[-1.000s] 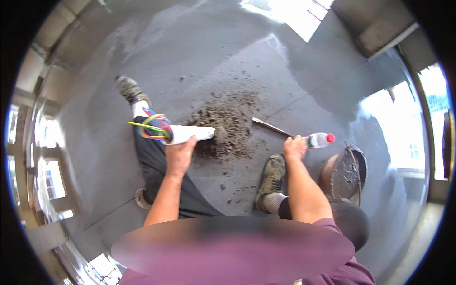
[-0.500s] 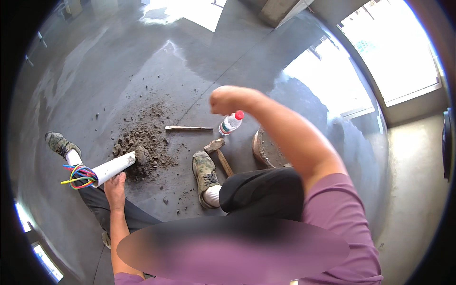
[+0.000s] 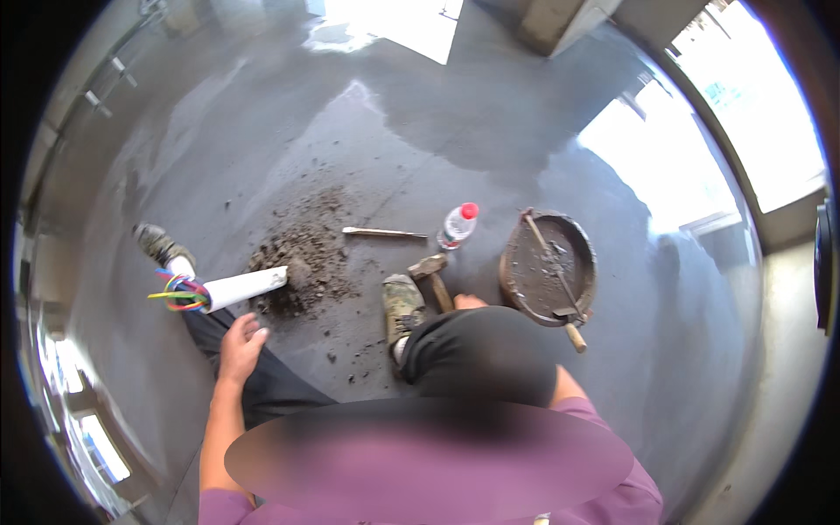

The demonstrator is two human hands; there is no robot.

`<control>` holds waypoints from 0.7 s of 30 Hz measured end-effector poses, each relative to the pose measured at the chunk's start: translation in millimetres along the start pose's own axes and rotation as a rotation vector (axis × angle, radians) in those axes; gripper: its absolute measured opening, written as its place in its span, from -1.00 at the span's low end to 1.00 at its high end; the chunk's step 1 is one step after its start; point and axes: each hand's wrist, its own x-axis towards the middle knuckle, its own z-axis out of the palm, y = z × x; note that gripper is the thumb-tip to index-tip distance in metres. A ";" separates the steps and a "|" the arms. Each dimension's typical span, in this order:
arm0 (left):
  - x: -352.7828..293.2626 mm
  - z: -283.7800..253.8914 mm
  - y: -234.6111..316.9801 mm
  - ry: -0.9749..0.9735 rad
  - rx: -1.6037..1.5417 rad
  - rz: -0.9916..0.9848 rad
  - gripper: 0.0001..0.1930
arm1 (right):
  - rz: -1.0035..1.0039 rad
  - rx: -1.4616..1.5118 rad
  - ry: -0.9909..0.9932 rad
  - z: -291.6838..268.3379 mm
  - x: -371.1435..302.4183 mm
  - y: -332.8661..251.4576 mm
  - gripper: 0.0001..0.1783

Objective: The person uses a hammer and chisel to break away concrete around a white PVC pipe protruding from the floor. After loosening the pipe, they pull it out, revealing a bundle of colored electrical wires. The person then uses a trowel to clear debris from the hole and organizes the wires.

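A white plastic pipe (image 3: pixel 249 286) with a bundle of coloured wires (image 3: pixel 184 293) coming out of its left end lies tilted, its right end at a heap of broken rubble (image 3: pixel 311 262). My left hand (image 3: pixel 239 346) is just below the pipe, apart from it, fingers loosely bent and holding nothing. My right hand (image 3: pixel 470 301) shows only in part behind my raised knee, beside the wooden handle of a hammer (image 3: pixel 430 269). Its fingers are mostly hidden, so whether they grip the handle cannot be seen. The hammer's head rests by my shoe (image 3: pixel 402 306).
A metal chisel (image 3: pixel 385 233) lies right of the rubble. A clear bottle with a red cap (image 3: pixel 458 226) stands beyond the hammer. On the right is a round tub (image 3: pixel 506 278) of grey mortar, a wooden-handled trowel (image 3: pixel 575 338) lying across it. Grey concrete floor (image 3: pixel 455 131) surrounds everything.
My right arm has come down from its raised position to beside the hammer, uncovering the tub. My left hand has let go of the pipe and drawn back. The view has shifted somewhat.
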 end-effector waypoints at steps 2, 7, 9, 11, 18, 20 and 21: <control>-5.0 -2.2 -13.8 0.089 -0.062 0.045 -0.51 | 0.044 0.009 0.101 45.1 -17.5 9.1 -0.62; -29.7 -25.0 -30.4 0.161 0.018 0.088 -0.65 | -0.093 0.131 0.476 53.1 -68.0 7.8 -0.64; -33.8 -31.5 -40.0 0.177 0.016 0.109 -0.67 | -0.133 0.166 0.690 25.4 -84.0 9.9 -0.65; -35.8 -34.1 -40.9 0.173 0.022 0.104 -0.67 | -0.043 0.141 0.830 -5.1 -111.6 22.6 -0.66; -16.5 -5.1 -39.1 0.098 -0.003 0.130 -0.70 | 0.474 -0.478 0.326 -54.9 -168.1 117.4 -0.60; -16.0 2.7 -37.0 0.079 -0.022 0.147 -0.70 | 0.488 -0.578 0.372 -67.0 -162.1 124.9 -0.63; -16.5 4.6 -36.2 0.067 -0.019 0.159 -0.70 | 0.493 -0.622 0.392 -73.0 -159.8 125.6 -0.64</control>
